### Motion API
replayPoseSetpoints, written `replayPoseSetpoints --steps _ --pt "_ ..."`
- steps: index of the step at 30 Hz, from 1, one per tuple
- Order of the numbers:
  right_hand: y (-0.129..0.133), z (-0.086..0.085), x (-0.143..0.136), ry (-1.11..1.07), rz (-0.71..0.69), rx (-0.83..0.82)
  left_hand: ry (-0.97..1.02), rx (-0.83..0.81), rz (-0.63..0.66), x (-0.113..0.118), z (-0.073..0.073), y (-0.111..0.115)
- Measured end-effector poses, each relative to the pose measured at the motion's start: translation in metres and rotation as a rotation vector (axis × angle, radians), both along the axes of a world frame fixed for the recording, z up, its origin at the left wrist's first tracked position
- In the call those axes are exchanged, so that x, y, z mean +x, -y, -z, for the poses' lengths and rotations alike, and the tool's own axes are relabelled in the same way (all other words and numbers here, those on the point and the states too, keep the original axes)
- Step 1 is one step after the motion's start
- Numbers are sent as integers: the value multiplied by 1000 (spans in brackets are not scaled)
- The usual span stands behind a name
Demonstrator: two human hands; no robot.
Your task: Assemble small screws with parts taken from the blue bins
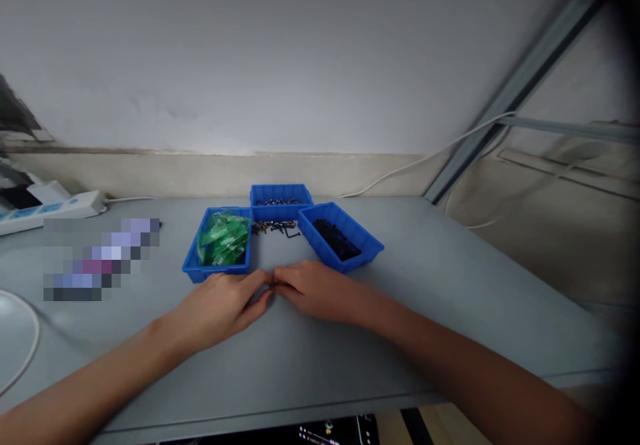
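My left hand [227, 304] and my right hand [313, 288] meet at the fingertips over the grey table, in front of the blue bins. Both are closed in a pinch around something small and dark between them, too small to name. Beside my left hand stands a blue bin [193, 265] with green items in clear plastic bags [224, 238]. Close behind my right hand, a tilted blue bin [373, 248] holds dark small parts [336, 238]. Loose screws [275, 227] lie between the bins, in front of a third blue bin [281, 212] with small metal pieces.
On the left are a white power strip [83, 204], a blurred-out object [107, 255] and a white cable [35, 325]. A wall runs behind the grey table [280, 378]. A metal frame post [470, 145] rises at the right rear, with a white cable passing it.
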State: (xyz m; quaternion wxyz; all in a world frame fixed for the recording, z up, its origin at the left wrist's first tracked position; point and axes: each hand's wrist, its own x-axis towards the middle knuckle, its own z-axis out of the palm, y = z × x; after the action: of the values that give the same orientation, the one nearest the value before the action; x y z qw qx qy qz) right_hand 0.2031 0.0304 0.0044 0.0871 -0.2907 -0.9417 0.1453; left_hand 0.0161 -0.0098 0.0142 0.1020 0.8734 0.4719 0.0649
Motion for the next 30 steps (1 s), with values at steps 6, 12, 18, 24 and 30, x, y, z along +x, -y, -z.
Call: replayPoseSetpoints --steps 6,12,18,24,30 --pt "2 -2 2 33 63 84 -42 7 5 3 -4 -1" --pt "8 -8 0 41 30 200 -114 19 -20 2 3 -4" --pt "11 -8 -2 42 -43 274 -64 -6 -5 4 5 -3" --pt "5 -9 3 58 16 211 3 -15 -47 2 0 -3" --pt "0 -5 -1 12 -7 29 182 18 54 -1 3 -3"
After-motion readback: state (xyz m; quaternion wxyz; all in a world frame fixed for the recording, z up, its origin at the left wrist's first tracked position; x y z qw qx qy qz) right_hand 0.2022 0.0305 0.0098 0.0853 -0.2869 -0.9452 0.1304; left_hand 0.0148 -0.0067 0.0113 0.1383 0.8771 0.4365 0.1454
